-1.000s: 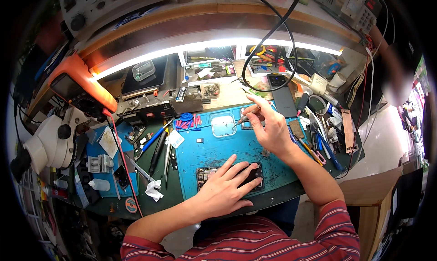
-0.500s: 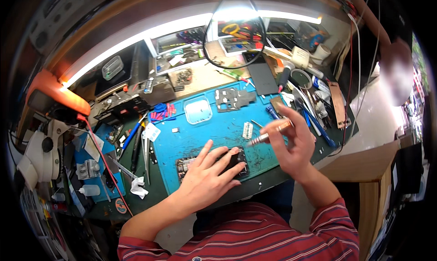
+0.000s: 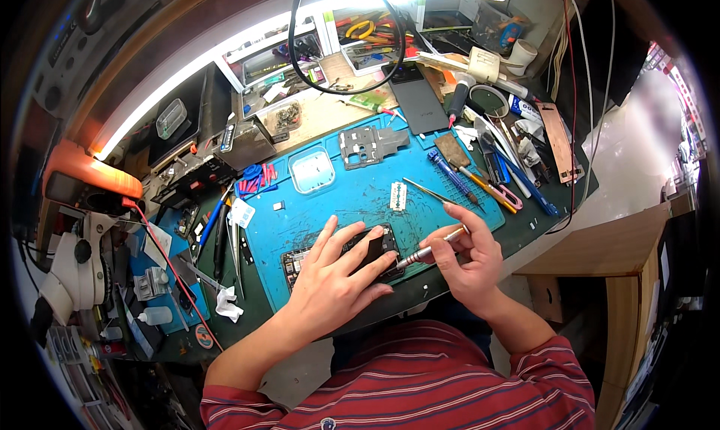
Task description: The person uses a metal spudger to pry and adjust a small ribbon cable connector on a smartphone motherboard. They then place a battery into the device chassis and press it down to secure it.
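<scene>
Since a second ago our right hand (image 3: 466,259) has carried the screwdriver (image 3: 429,248) down to the opened phone (image 3: 345,256). Our left hand (image 3: 334,280) lies open, flat on it; we press steadily and keep the tip upright.

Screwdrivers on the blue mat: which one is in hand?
The silver metal-handled screwdriver, pinched in the right hand, tip at the opened black phone under the left hand. The blue-handled screwdriver lies untouched farther back.

Opened phone (image 3: 352,254): dark, internals exposed, flat on blue mat near its front edge, partly covered by fingers. Slim silver screwdriver (image 3: 427,248): tilted, tip down at phone's right edge.
</scene>
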Tool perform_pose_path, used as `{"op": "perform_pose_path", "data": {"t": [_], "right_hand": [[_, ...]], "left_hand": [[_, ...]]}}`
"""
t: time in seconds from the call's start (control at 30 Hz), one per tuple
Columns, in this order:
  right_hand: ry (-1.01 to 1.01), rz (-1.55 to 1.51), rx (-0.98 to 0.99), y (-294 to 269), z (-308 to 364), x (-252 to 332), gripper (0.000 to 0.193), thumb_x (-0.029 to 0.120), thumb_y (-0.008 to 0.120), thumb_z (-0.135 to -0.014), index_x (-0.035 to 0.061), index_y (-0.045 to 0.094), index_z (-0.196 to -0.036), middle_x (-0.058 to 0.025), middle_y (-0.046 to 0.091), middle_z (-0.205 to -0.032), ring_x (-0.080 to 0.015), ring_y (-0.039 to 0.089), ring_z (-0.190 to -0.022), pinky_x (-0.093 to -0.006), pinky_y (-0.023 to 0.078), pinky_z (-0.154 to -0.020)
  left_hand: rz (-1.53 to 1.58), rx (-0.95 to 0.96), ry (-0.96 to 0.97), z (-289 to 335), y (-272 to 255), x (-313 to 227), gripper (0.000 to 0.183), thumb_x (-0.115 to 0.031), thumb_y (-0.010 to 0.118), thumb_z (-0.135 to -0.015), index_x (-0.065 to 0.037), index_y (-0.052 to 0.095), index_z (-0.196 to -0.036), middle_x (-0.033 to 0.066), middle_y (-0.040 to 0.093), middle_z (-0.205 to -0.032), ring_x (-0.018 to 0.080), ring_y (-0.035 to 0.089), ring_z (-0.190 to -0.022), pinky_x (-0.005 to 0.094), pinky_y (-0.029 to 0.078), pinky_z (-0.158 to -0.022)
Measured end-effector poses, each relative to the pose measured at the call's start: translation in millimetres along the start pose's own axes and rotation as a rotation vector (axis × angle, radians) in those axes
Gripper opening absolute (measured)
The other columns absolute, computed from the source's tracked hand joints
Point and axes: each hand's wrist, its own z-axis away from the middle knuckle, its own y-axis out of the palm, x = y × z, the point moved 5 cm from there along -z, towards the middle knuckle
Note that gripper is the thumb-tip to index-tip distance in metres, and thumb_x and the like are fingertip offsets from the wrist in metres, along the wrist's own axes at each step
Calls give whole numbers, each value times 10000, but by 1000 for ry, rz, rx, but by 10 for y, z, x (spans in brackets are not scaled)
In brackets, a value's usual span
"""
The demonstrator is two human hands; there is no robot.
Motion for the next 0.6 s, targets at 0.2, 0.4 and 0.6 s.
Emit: {"op": "perform_pose_path", "data": {"t": [0.2, 0.4, 0.6], "right_hand": [[21, -12, 11, 4, 5, -34, 501, -35, 708, -1007, -78, 510, -1466, -145, 794, -975, -151, 787, -868, -263, 624, -750], [-36, -4, -6, -29, 17, -22, 509, -26, 714, -1008, -74, 505, -1470, -150, 798, -986, -146, 783, -874, -258, 619, -745], [-214, 75, 75, 14, 49, 23, 516, -14, 723, -1006, -60, 508, -1473, -161, 804, -999, -136, 775, -850, -240, 605, -715]], "left_hand": [[-17, -22, 7, 0, 35, 12, 432, -229, 822, -900, -223, 753, -1327, 65, 636, -1503, 344, 527, -1433, 656, 338, -1254], [-41, -44, 21, -13, -4, -14, 386, -183, 799, -906, -178, 767, -1291, 91, 649, -1479, 325, 551, -1407, 626, 353, -1254], [-10, -50, -1, -10, 22, 8, 456, -145, 813, -869, -221, 757, -1315, 55, 645, -1494, 334, 533, -1430, 656, 331, -1260]]}}
